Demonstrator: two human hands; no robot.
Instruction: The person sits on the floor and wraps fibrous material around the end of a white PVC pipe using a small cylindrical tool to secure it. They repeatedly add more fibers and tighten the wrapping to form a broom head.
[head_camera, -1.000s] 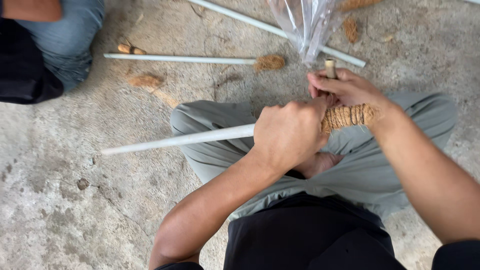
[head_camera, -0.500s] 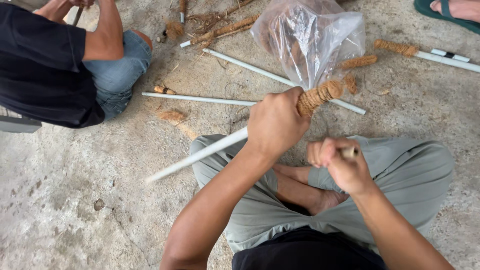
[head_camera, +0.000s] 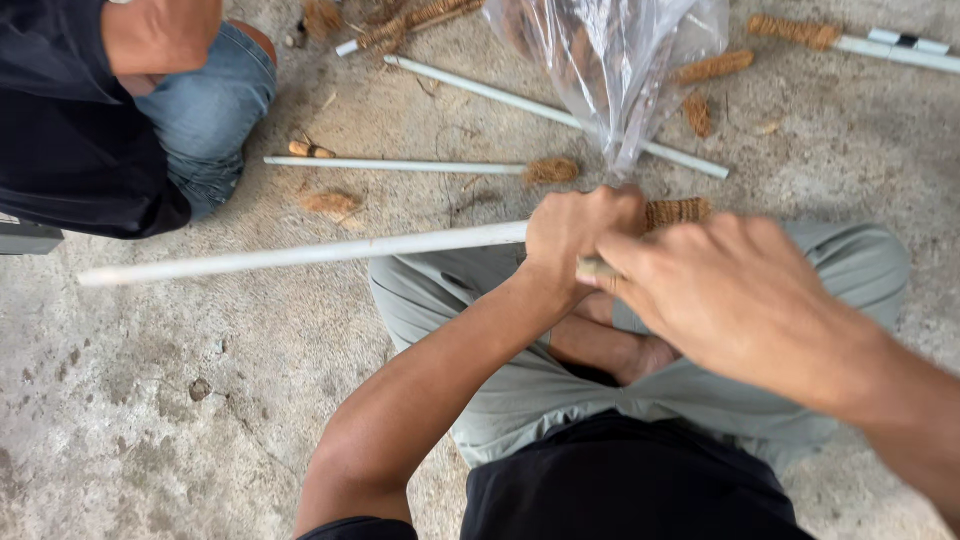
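- The left hand (head_camera: 578, 232) is closed in a full fist around a white pipe (head_camera: 300, 255), knuckles up, over the person's crossed legs.
- The pipe runs out level from the fist's thumb side, far off to the left over the concrete floor (head_camera: 150, 400).
- On the fist's other side a band of brown coir wrap (head_camera: 678, 211) shows on the pipe, touching the hand.
- The right hand (head_camera: 735, 290) sits just beside the left, slightly nearer the camera, its back towards the view and its fingers curled; they pinch a small tan stub (head_camera: 596, 267) that pokes out towards the left fist. How tightly it grips cannot be told.
- Just beyond both hands a clear plastic bag (head_camera: 615, 70) hangs down, its tip ending close above the left knuckles.
- Further out from the hands lie two more white pipes: one (head_camera: 400, 165) with a coir tuft at its near end, one (head_camera: 520, 103) slanting under the bag.
- Loose coir pieces (head_camera: 712, 67) lie beyond the bag, and another wrapped pipe (head_camera: 850, 42) lies far right.
- Far left of the fist a second person (head_camera: 110, 130) in black top and jeans sits on the floor.
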